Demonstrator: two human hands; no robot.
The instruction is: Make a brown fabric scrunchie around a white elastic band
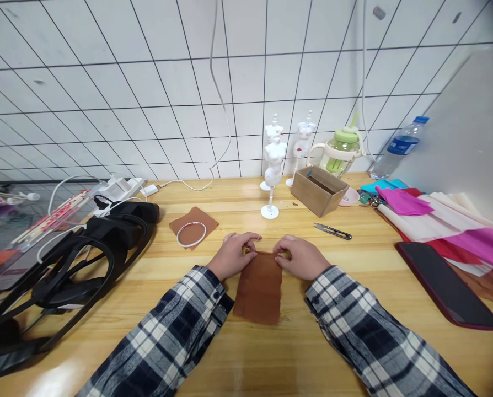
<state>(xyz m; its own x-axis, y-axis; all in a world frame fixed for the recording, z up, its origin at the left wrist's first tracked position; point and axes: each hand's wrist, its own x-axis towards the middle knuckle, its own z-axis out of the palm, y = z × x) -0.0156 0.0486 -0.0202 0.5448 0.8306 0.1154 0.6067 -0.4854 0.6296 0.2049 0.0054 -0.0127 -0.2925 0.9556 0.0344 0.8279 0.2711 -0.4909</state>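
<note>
A rectangular piece of brown fabric [258,289] lies on the wooden table in front of me, its far edge looking folded over. At that edge's left corner, my left hand [235,255] pinches the fabric between thumb and fingers. My right hand [300,256] grips the right corner the same way. Beyond my left hand, a white ring [191,234] rests on a second brown fabric piece [207,216]. Thread snips [332,230] lie past my right hand.
Small white mannequins [274,160] stand near the tiled wall, beside a cardboard box [319,190] and a green-lidded jug [341,149]. At right are a phone [449,284], coloured fabrics [440,220] and a water bottle [401,146]. Black headgear with straps [101,242] occupies the left.
</note>
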